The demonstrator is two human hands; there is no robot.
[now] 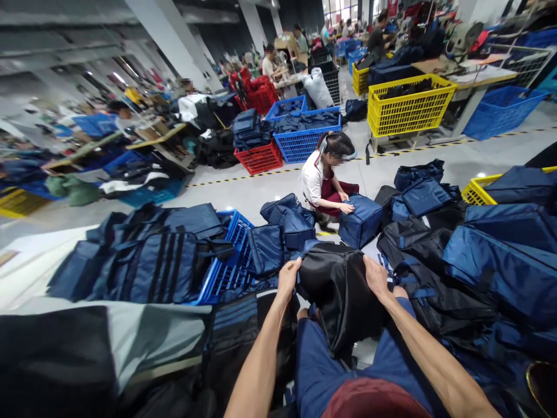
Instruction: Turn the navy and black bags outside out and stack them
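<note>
A black fabric bag (337, 284) hangs between my knees, its boxy top facing away from me. My left hand (289, 280) is closed on the bag's upper left edge. On the opposite side, my right hand (376, 276) grips the upper right edge; its fingertips are hidden behind the fabric. Navy blue bags (282, 229) lie just beyond my left hand. To the right of my right hand is a heap of black and navy bags (424, 255).
A seated person (324, 180) ahead touches a navy bag (360, 219). Left stands a blue crate (232, 255) beside piled navy bags (152, 249). Farther off are a red crate (259, 158), a yellow crate (411, 107) and people at sewing tables.
</note>
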